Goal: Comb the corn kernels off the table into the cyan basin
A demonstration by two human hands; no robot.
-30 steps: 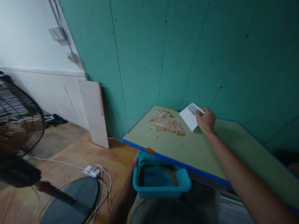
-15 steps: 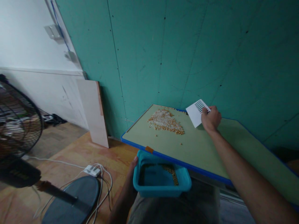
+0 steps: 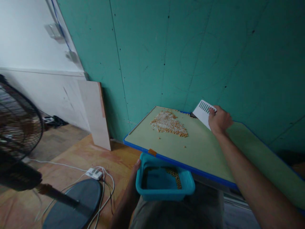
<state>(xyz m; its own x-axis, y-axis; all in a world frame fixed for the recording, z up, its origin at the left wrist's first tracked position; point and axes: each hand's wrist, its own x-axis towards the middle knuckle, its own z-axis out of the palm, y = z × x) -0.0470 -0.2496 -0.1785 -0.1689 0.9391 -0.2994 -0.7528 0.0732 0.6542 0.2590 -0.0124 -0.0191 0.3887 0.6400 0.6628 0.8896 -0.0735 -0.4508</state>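
Note:
My right hand (image 3: 219, 121) is closed on a flat white slotted scraper (image 3: 203, 115), tilted with one edge down at the tabletop, toward its back edge. To the left of it, a pile of whitish grains and yellow beans (image 3: 169, 124) lies spread on the pale green table (image 3: 202, 149), with a few loose beans in front. Below the table's front edge, my left hand (image 3: 136, 173) grips the left side of a turquoise plastic basin (image 3: 164, 194). Some beans (image 3: 175, 178) rest inside the basin on its right. Most of my left fingers are hidden behind it.
A green wall (image 3: 143, 63) stands right behind the table. On the floor at left are a standing fan (image 3: 19, 127), its round base (image 3: 73, 203), a power strip (image 3: 94, 173) and loose white cords. A pale board (image 3: 94, 114) leans on the wall.
My right hand has moved slightly right with the scraper, whose angle has turned. The basin, my left hand and the pile look the same.

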